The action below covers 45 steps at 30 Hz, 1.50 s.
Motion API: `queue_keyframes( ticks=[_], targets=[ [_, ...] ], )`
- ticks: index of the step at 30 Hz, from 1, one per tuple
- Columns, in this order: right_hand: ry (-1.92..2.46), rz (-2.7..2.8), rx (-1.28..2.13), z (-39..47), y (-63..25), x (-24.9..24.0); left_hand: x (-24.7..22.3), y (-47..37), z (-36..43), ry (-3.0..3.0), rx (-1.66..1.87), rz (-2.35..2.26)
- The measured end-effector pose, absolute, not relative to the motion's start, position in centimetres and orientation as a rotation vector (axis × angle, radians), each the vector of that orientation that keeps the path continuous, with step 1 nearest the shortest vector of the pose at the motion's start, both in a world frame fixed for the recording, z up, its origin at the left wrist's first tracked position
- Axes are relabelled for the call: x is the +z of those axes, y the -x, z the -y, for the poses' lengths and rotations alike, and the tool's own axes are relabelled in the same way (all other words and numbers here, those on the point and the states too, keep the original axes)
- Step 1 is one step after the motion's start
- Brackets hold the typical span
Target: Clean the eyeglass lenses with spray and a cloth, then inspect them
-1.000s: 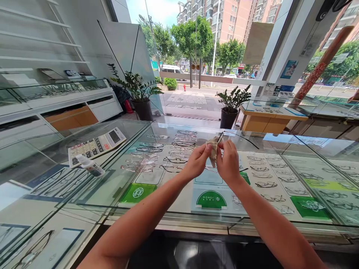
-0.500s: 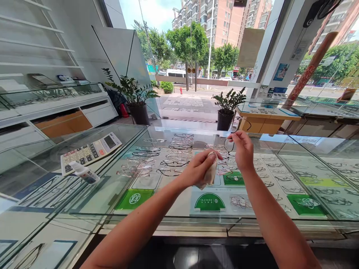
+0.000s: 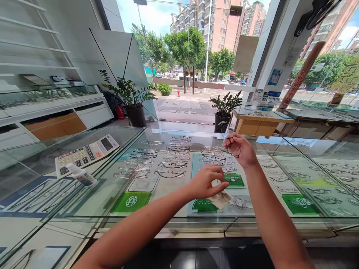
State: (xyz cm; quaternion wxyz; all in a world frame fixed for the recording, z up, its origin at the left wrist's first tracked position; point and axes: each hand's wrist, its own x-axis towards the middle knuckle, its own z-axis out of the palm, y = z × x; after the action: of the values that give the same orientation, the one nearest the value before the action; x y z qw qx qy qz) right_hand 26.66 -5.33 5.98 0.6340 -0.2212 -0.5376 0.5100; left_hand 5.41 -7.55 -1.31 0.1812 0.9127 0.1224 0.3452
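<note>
Eyewear shop — glass counters (image 3: 165, 201) displaying rows of spectacles (image 3: 170, 173).

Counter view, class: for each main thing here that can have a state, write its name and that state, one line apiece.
Left hand: fingers partly spread, at the cloth; grip unclear
Cloth: crumpled
Right hand: closed on eyeglasses
Eyeglasses: held up off the counter
Calculator: face up, reading too small to tell
Bottle: lying on its side
Display glasses: laid in rows

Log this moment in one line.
left hand: touching crumpled beige cloth | right hand: holding thin dark-rimmed eyeglasses | glass counter: white plastic bottle, off-white calculator
</note>
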Motion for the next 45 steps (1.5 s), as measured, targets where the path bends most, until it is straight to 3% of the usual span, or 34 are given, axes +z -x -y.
queue_keyframes(
  ticks=[4,6,16,22,28,34,45],
  targets=[
    [0.563,1.445,1.298,6.0,-27.1,6.1,1.7,-2.9,5.7,-2.406,1.813,-0.766],
    [0.606,1.544,1.32,6.4,-26.8,6.1,2.7,-1.9,4.8,-2.442,1.973,-0.804],
    [0.692,1.758,1.267,8.5,-24.7,9.7,6.1,-1.3,5.2,-2.562,1.875,-0.735],
    [0.803,1.977,1.117,8.2,-25.7,18.6,13.1,-0.9,4.9,-2.615,2.012,-0.616],
    [0.902,1.908,0.655,9.0,-29.9,25.6,17.7,-0.3,3.0,-2.465,2.368,-0.683],
    [1.01,1.822,0.036,9.0,-27.8,20.8,17.6,-1.2,0.7,-2.28,2.434,-0.868],
    [1.027,1.5,-0.289,7.4,-23.4,16.7,16.6,-1.7,1.7,-2.149,2.381,-1.03]
  ],
)
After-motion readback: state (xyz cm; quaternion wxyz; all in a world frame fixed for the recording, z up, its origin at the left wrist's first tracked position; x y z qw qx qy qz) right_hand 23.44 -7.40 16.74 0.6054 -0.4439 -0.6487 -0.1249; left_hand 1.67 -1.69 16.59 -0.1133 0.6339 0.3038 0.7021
